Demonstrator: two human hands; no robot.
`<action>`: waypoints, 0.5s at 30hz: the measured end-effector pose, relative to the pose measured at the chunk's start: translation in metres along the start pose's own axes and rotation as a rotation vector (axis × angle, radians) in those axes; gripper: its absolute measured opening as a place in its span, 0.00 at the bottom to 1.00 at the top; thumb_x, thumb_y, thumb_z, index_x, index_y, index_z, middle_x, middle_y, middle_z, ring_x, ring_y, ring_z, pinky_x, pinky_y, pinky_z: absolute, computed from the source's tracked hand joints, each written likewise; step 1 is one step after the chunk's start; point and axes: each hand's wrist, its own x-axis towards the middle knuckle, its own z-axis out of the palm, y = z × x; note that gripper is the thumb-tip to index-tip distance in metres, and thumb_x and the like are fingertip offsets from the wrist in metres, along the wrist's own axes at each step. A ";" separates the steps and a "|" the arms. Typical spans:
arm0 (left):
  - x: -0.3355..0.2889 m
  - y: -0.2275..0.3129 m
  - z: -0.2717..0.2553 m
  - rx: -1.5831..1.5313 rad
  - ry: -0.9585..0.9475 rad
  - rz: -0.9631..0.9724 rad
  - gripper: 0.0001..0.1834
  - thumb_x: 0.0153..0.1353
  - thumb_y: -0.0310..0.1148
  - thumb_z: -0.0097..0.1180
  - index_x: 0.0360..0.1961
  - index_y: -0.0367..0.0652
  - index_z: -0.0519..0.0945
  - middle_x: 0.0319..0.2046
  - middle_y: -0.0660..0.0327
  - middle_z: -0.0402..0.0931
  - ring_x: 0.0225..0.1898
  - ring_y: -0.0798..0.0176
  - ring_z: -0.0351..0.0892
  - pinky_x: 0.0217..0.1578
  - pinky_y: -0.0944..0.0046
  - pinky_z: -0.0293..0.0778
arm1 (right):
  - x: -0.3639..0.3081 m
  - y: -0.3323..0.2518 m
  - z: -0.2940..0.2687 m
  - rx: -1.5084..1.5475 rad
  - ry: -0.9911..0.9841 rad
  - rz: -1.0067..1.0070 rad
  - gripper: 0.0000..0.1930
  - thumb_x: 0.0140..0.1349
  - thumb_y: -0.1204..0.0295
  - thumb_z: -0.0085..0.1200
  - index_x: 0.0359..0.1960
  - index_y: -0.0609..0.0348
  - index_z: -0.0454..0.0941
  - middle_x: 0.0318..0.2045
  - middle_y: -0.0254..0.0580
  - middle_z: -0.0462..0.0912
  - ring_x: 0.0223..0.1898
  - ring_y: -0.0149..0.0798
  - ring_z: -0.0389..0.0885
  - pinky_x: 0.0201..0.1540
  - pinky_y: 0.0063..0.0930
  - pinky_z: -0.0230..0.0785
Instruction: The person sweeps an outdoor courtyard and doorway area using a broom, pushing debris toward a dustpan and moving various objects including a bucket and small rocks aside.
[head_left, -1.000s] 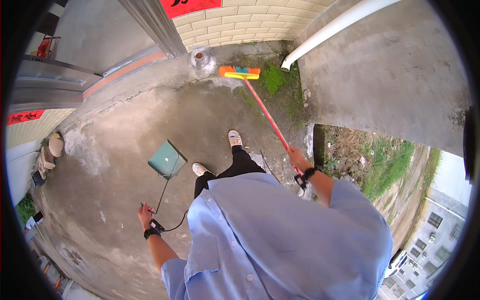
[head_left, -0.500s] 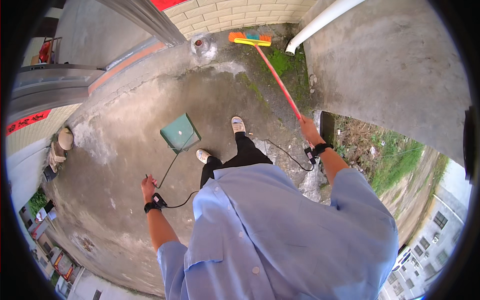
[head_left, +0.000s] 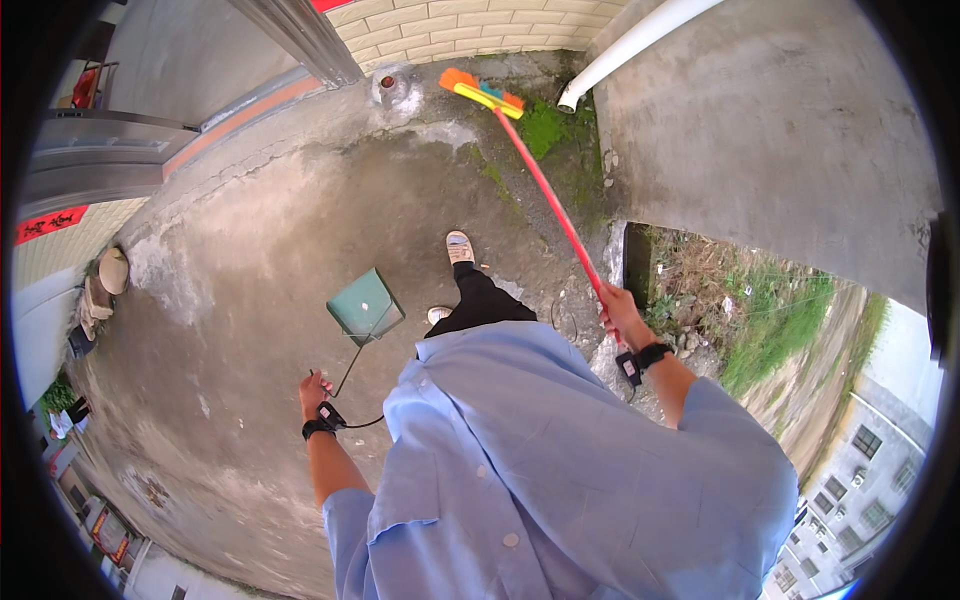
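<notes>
Since the red-shafted broom (head_left: 548,193) looks light and stiff, its upper shaft, clasped by the right hand (head_left: 622,312), suits; the left hand (head_left: 314,392) grips the dustpan (head_left: 362,300) handle (head_left: 348,370).

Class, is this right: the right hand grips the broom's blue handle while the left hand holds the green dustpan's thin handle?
One detail is wrong: in the head view, the broom handle gripped by the right hand is red, not blue.
</notes>
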 end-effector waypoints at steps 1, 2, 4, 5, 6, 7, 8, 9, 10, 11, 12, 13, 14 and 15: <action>-0.001 -0.005 0.007 0.018 -0.016 -0.040 0.17 0.62 0.46 0.53 0.24 0.46 0.72 0.20 0.66 0.72 0.23 0.65 0.78 0.19 0.65 0.67 | 0.015 -0.007 -0.009 -0.012 0.003 -0.041 0.20 0.70 0.52 0.41 0.62 0.34 0.69 0.14 0.33 0.66 0.09 0.28 0.60 0.10 0.24 0.54; -0.003 -0.010 0.008 0.036 -0.029 -0.081 0.15 0.62 0.47 0.53 0.25 0.48 0.72 0.21 0.67 0.73 0.24 0.65 0.78 0.21 0.64 0.68 | 0.016 -0.018 -0.009 -0.091 0.089 -0.136 0.19 0.70 0.53 0.41 0.58 0.39 0.72 0.13 0.32 0.65 0.09 0.28 0.61 0.10 0.25 0.55; -0.004 -0.036 -0.001 0.037 -0.014 -0.077 0.16 0.62 0.47 0.53 0.25 0.48 0.72 0.21 0.67 0.73 0.25 0.64 0.79 0.22 0.62 0.69 | 0.048 -0.017 -0.011 -0.161 0.124 -0.225 0.15 0.70 0.54 0.40 0.46 0.46 0.74 0.12 0.34 0.64 0.09 0.31 0.63 0.10 0.29 0.58; -0.006 -0.047 -0.001 0.047 -0.020 -0.078 0.17 0.62 0.47 0.53 0.24 0.46 0.72 0.21 0.66 0.73 0.24 0.65 0.79 0.19 0.64 0.67 | 0.059 -0.010 -0.011 -0.122 0.111 -0.200 0.15 0.69 0.54 0.41 0.44 0.47 0.74 0.12 0.35 0.64 0.09 0.32 0.64 0.10 0.30 0.58; -0.009 -0.059 -0.004 0.056 -0.025 -0.080 0.18 0.62 0.47 0.53 0.24 0.44 0.73 0.20 0.65 0.73 0.23 0.65 0.79 0.17 0.66 0.64 | 0.067 0.001 -0.007 -0.083 0.096 -0.176 0.15 0.69 0.54 0.41 0.41 0.48 0.73 0.12 0.35 0.64 0.08 0.33 0.64 0.09 0.32 0.59; -0.012 -0.082 -0.012 0.007 -0.008 -0.101 0.18 0.61 0.46 0.54 0.24 0.42 0.73 0.20 0.64 0.73 0.23 0.65 0.79 0.16 0.66 0.64 | 0.065 0.018 0.005 -0.085 0.088 -0.138 0.15 0.68 0.53 0.41 0.40 0.48 0.72 0.12 0.36 0.65 0.08 0.33 0.64 0.09 0.33 0.59; -0.015 -0.095 -0.015 0.002 -0.014 -0.101 0.18 0.61 0.46 0.54 0.24 0.42 0.73 0.20 0.64 0.73 0.23 0.65 0.79 0.16 0.66 0.64 | 0.058 0.043 0.016 -0.079 0.091 -0.101 0.14 0.68 0.53 0.42 0.39 0.48 0.72 0.11 0.36 0.65 0.08 0.34 0.65 0.09 0.33 0.60; -0.018 -0.109 -0.017 0.003 -0.024 -0.091 0.17 0.60 0.45 0.54 0.24 0.42 0.73 0.20 0.64 0.73 0.23 0.64 0.79 0.16 0.65 0.64 | 0.048 0.068 0.024 -0.068 0.011 -0.074 0.14 0.68 0.53 0.41 0.39 0.48 0.71 0.12 0.37 0.67 0.09 0.34 0.66 0.10 0.33 0.62; -0.020 -0.119 -0.018 0.003 -0.035 -0.081 0.17 0.60 0.45 0.54 0.24 0.42 0.72 0.20 0.64 0.73 0.23 0.64 0.79 0.16 0.65 0.64 | 0.039 0.096 0.034 -0.138 0.016 -0.109 0.13 0.68 0.53 0.42 0.40 0.46 0.71 0.12 0.38 0.67 0.09 0.34 0.66 0.10 0.33 0.62; -0.021 -0.130 -0.022 0.012 -0.027 -0.099 0.16 0.59 0.44 0.54 0.24 0.43 0.72 0.20 0.65 0.72 0.23 0.64 0.80 0.17 0.65 0.64 | 0.031 0.117 0.044 -0.061 -0.052 -0.036 0.12 0.68 0.54 0.43 0.41 0.44 0.71 0.12 0.36 0.65 0.09 0.33 0.63 0.10 0.33 0.59; -0.020 -0.151 -0.031 0.001 -0.024 -0.103 0.16 0.59 0.44 0.54 0.24 0.43 0.72 0.20 0.65 0.72 0.23 0.64 0.80 0.17 0.65 0.64 | 0.007 0.123 0.061 0.008 -0.094 0.071 0.11 0.68 0.53 0.43 0.40 0.42 0.71 0.13 0.34 0.63 0.09 0.31 0.60 0.11 0.31 0.56; -0.018 -0.176 -0.044 -0.070 -0.014 -0.116 0.15 0.59 0.43 0.54 0.25 0.43 0.72 0.21 0.65 0.72 0.23 0.63 0.80 0.16 0.65 0.64 | -0.010 0.136 0.072 0.016 -0.126 0.130 0.10 0.68 0.53 0.43 0.41 0.39 0.71 0.13 0.31 0.61 0.10 0.29 0.57 0.12 0.29 0.53; -0.017 -0.194 -0.052 -0.136 -0.012 -0.127 0.14 0.59 0.43 0.54 0.26 0.43 0.73 0.21 0.65 0.72 0.23 0.63 0.80 0.16 0.64 0.64 | -0.029 0.149 0.078 0.065 -0.168 0.224 0.09 0.69 0.53 0.42 0.41 0.36 0.72 0.13 0.30 0.60 0.10 0.27 0.55 0.12 0.25 0.50; -0.015 -0.210 -0.060 -0.143 -0.014 -0.129 0.14 0.59 0.43 0.54 0.26 0.43 0.73 0.21 0.65 0.72 0.23 0.63 0.80 0.16 0.64 0.64 | -0.049 0.155 0.078 0.071 -0.212 0.232 0.09 0.70 0.54 0.42 0.45 0.34 0.72 0.13 0.29 0.60 0.10 0.26 0.55 0.13 0.23 0.49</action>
